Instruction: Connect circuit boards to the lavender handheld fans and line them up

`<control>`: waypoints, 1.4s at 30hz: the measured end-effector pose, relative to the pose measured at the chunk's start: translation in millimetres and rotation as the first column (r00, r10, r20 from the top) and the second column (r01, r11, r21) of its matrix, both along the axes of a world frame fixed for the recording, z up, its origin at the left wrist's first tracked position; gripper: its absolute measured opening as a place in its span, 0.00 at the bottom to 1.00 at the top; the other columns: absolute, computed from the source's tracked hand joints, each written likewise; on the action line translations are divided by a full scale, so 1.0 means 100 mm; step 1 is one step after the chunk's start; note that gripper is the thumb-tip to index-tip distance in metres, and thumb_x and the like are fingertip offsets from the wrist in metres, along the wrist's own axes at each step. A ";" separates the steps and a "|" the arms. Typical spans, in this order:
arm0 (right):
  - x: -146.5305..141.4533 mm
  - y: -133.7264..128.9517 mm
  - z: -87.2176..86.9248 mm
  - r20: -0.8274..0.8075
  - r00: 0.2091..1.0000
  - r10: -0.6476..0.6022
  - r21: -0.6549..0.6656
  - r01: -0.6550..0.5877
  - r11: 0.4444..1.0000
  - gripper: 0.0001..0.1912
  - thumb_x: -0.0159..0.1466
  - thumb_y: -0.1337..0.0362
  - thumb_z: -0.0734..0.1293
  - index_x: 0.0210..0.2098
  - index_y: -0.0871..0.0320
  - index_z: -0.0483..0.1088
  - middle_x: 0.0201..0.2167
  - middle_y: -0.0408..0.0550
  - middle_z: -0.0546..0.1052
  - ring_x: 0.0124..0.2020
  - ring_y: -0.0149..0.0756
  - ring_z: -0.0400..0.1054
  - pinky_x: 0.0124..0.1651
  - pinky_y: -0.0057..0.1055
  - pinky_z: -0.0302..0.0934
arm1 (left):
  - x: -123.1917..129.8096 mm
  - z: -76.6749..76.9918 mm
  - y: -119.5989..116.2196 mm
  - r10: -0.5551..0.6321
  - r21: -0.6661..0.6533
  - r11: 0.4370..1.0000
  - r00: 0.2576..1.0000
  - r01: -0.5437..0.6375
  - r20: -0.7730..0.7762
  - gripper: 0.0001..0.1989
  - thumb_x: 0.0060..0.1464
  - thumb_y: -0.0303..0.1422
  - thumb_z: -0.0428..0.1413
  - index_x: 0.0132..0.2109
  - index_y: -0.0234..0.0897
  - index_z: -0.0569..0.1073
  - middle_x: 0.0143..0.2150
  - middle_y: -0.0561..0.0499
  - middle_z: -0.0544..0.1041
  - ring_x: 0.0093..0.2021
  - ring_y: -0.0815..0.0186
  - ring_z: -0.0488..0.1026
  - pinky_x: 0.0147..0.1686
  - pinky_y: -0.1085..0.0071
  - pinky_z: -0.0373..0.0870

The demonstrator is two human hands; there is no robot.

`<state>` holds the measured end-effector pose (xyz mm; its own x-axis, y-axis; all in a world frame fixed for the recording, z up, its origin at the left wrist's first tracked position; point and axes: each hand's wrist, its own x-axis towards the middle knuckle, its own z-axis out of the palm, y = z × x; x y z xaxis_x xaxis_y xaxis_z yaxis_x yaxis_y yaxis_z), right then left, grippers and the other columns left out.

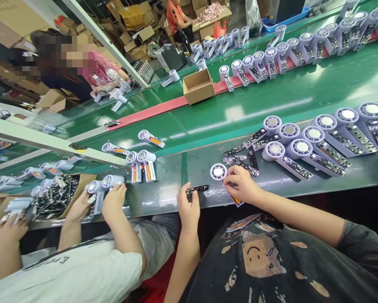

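Note:
My right hand (242,184) grips a small white round fan housing (218,171) by its edge, with an orange battery (237,199) showing below my fingers. My left hand (187,208) rests on the dark green belt (166,185), its fingertips on a black circuit board strip (197,190). Just beyond my right hand lie several loose black circuit boards (238,160). Further right stands a group of white-and-lilac fan housings with circuit boards fitted (324,143), their round heads pointing away from me.
A co-worker's hands (113,203) work on white fan units at my left, beside a cardboard box of black boards (58,198). A wider green belt (271,97) with a red strip carries more units. A brown carton (198,86) stands on it. Other people and stacked cartons are further back.

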<state>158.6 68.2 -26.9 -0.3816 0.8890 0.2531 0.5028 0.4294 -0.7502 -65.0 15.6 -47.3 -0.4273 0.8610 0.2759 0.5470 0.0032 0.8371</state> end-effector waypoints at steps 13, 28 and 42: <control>0.00 0.00 0.01 0.023 0.999 0.027 0.072 -0.028 0.997 0.06 0.60 0.68 0.67 0.32 0.53 0.77 0.34 0.45 0.68 0.38 0.35 0.62 0.43 0.34 0.49 | -0.03 0.27 0.07 -0.441 -0.270 0.897 0.676 0.350 -0.590 0.12 0.61 0.32 0.50 0.46 0.38 0.77 0.42 0.43 0.79 0.44 0.56 0.76 0.46 0.58 0.75; -0.18 -0.05 0.32 0.317 0.948 0.001 0.237 -0.080 0.968 0.13 0.64 0.63 0.65 0.24 0.56 0.75 0.29 0.47 0.71 0.34 0.36 0.55 0.39 0.38 0.41 | 0.39 0.41 -0.05 -0.291 -0.337 0.884 0.945 0.326 0.149 0.16 0.60 0.42 0.53 0.51 0.39 0.71 0.26 0.54 0.77 0.21 0.68 0.72 0.25 0.72 0.69; -0.23 -0.05 0.32 0.368 0.930 -0.004 0.196 -0.074 0.978 0.11 0.62 0.64 0.65 0.26 0.57 0.76 0.30 0.50 0.72 0.37 0.39 0.56 0.40 0.40 0.41 | 0.49 0.55 -0.01 -0.389 -0.420 0.830 0.921 0.367 0.037 0.08 0.60 0.32 0.51 0.44 0.39 0.73 0.31 0.52 0.78 0.25 0.67 0.74 0.28 0.71 0.70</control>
